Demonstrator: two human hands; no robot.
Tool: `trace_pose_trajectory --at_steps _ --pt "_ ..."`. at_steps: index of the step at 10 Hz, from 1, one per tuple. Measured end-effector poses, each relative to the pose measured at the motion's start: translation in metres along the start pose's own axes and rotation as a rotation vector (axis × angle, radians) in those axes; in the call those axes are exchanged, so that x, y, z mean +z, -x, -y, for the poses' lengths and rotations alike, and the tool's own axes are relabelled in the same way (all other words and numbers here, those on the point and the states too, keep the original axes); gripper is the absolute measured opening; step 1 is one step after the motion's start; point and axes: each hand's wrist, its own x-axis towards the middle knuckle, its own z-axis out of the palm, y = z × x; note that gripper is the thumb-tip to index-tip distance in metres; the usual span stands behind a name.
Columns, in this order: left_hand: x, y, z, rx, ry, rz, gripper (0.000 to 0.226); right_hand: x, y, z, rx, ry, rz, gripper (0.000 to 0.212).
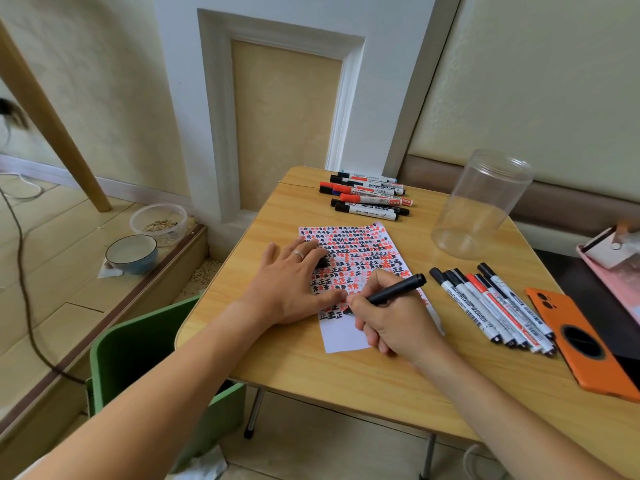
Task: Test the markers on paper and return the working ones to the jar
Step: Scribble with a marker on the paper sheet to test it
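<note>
The right hand (pixel 388 320) grips a black marker (pixel 398 289) in a writing hold, fingers curled round the barrel, its tip down on the paper (pixel 346 341) near the sheet's front edge. The left hand (pixel 294 282) lies flat on the paper's left side with fingers spread and straight, pressing the sheet down; a ring (pixel 298 254) sits on one finger, and a small dark piece, perhaps a cap, shows under the fingertips, too hidden to tell. The paper lies in the middle of the wooden table (pixel 311 368), covered with rows of red and black marks except for a bare strip at its front edge. The clear jar (pixel 481 202) stands toward the table's far right corner, with no markers inside. One pile of markers (pixel 367 197) lies at the far edge, well apart from a second row of markers (pixel 491 306) near the right edge, just beside an orange phone (pixel 581 341). Left of the table stands a green chair (pixel 138 348), and beyond it on the floor a blue bowl (pixel 131 254) and a clear container (pixel 159 220), near the pale wall.
</note>
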Motion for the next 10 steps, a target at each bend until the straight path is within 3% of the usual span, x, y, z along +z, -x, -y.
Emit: trace_pose_trajectory --at_steps 10 --pt "0.0013 -0.0016 0.0013 0.002 -0.007 0.01 0.112 0.0002 -0.0016 -0.0029 0.039 0.025 -0.051 0.022"
